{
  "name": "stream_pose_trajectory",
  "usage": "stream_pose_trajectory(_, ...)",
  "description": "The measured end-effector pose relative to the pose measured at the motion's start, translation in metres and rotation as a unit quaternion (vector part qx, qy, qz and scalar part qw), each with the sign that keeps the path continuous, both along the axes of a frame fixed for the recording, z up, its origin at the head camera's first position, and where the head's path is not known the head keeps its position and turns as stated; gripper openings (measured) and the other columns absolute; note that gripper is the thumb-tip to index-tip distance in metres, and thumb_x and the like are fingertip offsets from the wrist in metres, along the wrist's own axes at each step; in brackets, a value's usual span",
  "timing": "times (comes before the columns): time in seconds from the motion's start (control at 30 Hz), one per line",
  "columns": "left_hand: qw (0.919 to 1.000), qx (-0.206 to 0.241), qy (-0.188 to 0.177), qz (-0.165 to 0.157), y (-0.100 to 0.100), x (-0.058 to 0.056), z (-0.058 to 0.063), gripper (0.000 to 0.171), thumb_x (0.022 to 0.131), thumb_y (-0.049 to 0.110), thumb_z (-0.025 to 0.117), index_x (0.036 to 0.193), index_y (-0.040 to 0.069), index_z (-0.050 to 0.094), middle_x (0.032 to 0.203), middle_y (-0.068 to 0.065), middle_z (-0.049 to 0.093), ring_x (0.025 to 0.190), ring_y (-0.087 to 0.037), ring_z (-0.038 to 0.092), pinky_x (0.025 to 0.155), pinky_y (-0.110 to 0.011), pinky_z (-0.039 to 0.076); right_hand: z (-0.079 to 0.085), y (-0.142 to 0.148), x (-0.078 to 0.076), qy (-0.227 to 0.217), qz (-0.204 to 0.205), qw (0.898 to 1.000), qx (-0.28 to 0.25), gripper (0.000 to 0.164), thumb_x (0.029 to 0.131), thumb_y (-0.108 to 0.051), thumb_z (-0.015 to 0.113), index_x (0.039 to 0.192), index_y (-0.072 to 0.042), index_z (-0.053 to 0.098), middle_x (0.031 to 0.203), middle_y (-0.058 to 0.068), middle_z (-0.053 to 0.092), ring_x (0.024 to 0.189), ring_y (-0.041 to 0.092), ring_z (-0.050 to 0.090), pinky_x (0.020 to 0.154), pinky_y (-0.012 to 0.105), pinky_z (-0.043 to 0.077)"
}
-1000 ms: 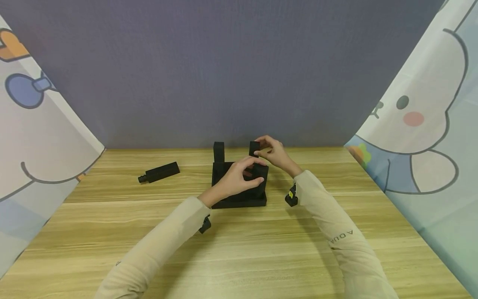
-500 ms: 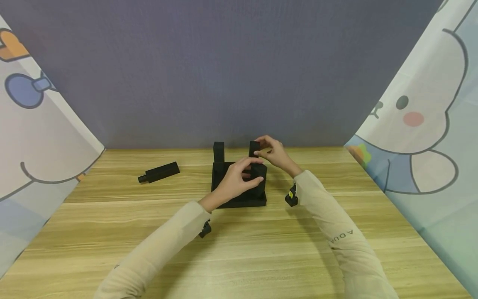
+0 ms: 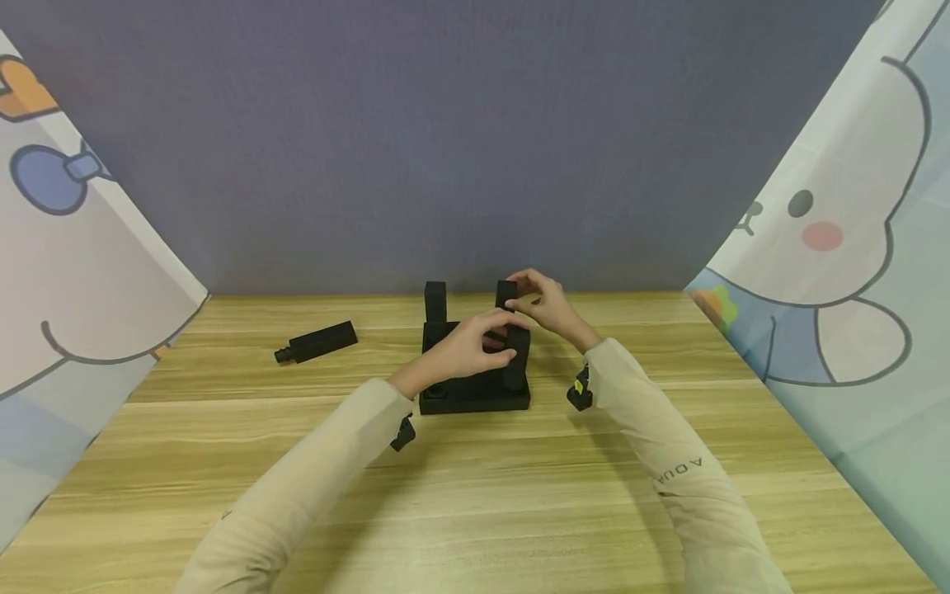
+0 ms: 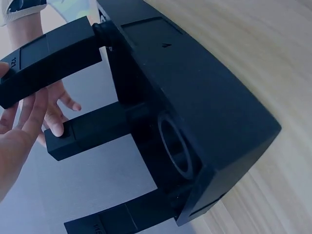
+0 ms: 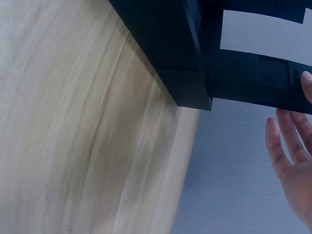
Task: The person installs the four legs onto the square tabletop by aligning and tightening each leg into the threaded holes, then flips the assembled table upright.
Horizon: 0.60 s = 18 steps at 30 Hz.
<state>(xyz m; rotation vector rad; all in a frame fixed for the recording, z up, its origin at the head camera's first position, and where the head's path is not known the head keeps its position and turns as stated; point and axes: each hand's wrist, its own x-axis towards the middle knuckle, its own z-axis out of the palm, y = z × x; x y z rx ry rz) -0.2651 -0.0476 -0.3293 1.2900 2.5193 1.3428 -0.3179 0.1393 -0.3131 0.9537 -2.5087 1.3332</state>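
A black square base (image 3: 475,405) lies on the table with legs standing up from it, like a small upturned stool. My left hand (image 3: 462,346) holds the front right leg (image 3: 517,363) near its top, thumb on one side and fingers on the other. In the left wrist view, part of this leg's narrow round end (image 4: 102,35) shows between leg and base. My right hand (image 3: 545,305) pinches the top of the back right leg (image 3: 505,291). The back left leg (image 3: 435,302) stands untouched. At the front left corner is a bare round socket (image 4: 175,146).
A loose black leg (image 3: 322,341) with a threaded end lies on the wooden table (image 3: 475,511), left of the base. A grey panel (image 3: 460,148) rises behind the table, with printed cloths at both sides. Small black wrist cameras (image 3: 580,391) hang under the sleeves.
The front right leg has turned in my left hand and now shows a narrower side. My left hand and forearm have shifted slightly, while my right hand stays on its leg.
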Motion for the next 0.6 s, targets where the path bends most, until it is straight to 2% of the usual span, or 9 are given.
stream_pose_trajectory(0.1, 1.0, -0.004, -0.001, -0.001, 0.0, 0.001, 0.001, 0.037, 0.089, 0.014, 0.058, 0.125, 0.017, 0.052, 0.129, -0.002, 0.049, 0.107, -0.02, 0.053, 0.083, -0.029, 0.052, 0.0, 0.0, 0.0, 0.001, 0.0, 1.0, -0.002, 0.036, 0.083, 0.002, 0.063, 0.116, 0.01, 0.051, 0.104, 0.028, 0.058, 0.094, 0.042, 0.058, 0.08, 0.053, 0.047)
stream_pose_trajectory(0.2, 0.9999, 0.009, 0.004, 0.012, 0.001, 0.002, -0.002, 0.04, 0.088, 0.016, 0.061, 0.127, 0.015, 0.051, 0.128, -0.002, 0.05, 0.105, -0.02, 0.055, 0.082, -0.029, 0.052, 0.0, 0.0, 0.001, -0.005, -0.002, 1.0, 0.0, 0.036, 0.083, 0.001, 0.063, 0.117, 0.009, 0.051, 0.104, 0.027, 0.058, 0.095, 0.041, 0.058, 0.081, 0.053, 0.047)
stream_pose_trajectory(0.37, 0.9969, 0.044, 0.017, 0.062, 0.006, 0.009, -0.011, 0.043, 0.085, 0.023, 0.065, 0.126, 0.02, 0.052, 0.124, -0.001, 0.054, 0.1, -0.017, 0.056, 0.078, -0.026, 0.052, 0.0, 0.0, 0.0, -0.003, -0.001, 1.0, 0.001, 0.037, 0.083, 0.001, 0.063, 0.116, 0.009, 0.051, 0.104, 0.027, 0.058, 0.094, 0.041, 0.058, 0.081, 0.053, 0.047)
stream_pose_trajectory(0.5, 0.9914, 0.077, 0.025, 0.103, 0.012, 0.016, -0.019, 0.045, 0.083, 0.025, 0.067, 0.125, 0.02, 0.052, 0.123, 0.0, 0.053, 0.101, -0.015, 0.055, 0.078, -0.024, 0.052, 0.0, 0.0, 0.0, -0.001, -0.005, 1.0, 0.003, 0.036, 0.083, 0.001, 0.063, 0.116, 0.009, 0.051, 0.104, 0.027, 0.059, 0.094, 0.041, 0.059, 0.08, 0.052, 0.048)
stream_pose_trajectory(0.53, 0.9897, 0.086, 0.022, 0.112, 0.014, 0.021, -0.017, 0.045, 0.083, 0.023, 0.068, 0.125, 0.018, 0.052, 0.123, -0.001, 0.053, 0.102, -0.017, 0.055, 0.079, -0.026, 0.052, 0.001, 0.0, 0.001, -0.005, -0.007, 1.0, 0.005, 0.036, 0.083, 0.0, 0.063, 0.116, 0.009, 0.051, 0.105, 0.027, 0.059, 0.095, 0.041, 0.059, 0.08, 0.052, 0.048)
stream_pose_trajectory(0.6, 0.9861, 0.099, 0.027, 0.131, 0.017, 0.024, -0.02, 0.047, 0.082, 0.023, 0.069, 0.125, 0.018, 0.051, 0.122, -0.002, 0.053, 0.103, -0.016, 0.054, 0.078, -0.026, 0.052, 0.001, 0.0, 0.001, -0.011, -0.014, 1.0, 0.009, 0.037, 0.084, -0.001, 0.063, 0.117, 0.008, 0.051, 0.106, 0.026, 0.058, 0.096, 0.04, 0.058, 0.079, 0.051, 0.049)
